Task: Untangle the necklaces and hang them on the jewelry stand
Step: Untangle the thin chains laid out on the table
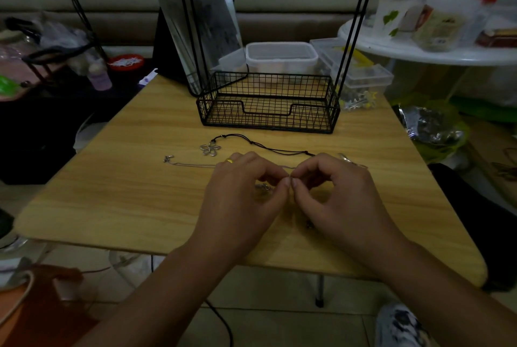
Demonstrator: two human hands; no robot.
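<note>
A black cord necklace point(268, 147) with a silver flower pendant point(210, 149) lies on the wooden table point(126, 192) in front of the jewelry stand point(268, 103). A thin chain necklace point(193, 164) runs from a small clasp point(168, 158) at the left toward my hands. My left hand point(240, 201) and my right hand point(335, 201) meet fingertip to fingertip at mid-table, both pinching the thin chain. A small metal piece point(263, 186) shows under my left fingers. The stand's hooks are cut off by the frame's top.
The stand's black wire basket has two tall uprights. Behind it lean a mirror point(195, 16) and clear plastic boxes point(281, 57). A white round table point(419, 50) with clutter stands at the right. A small bottle point(98, 75) sits at the left.
</note>
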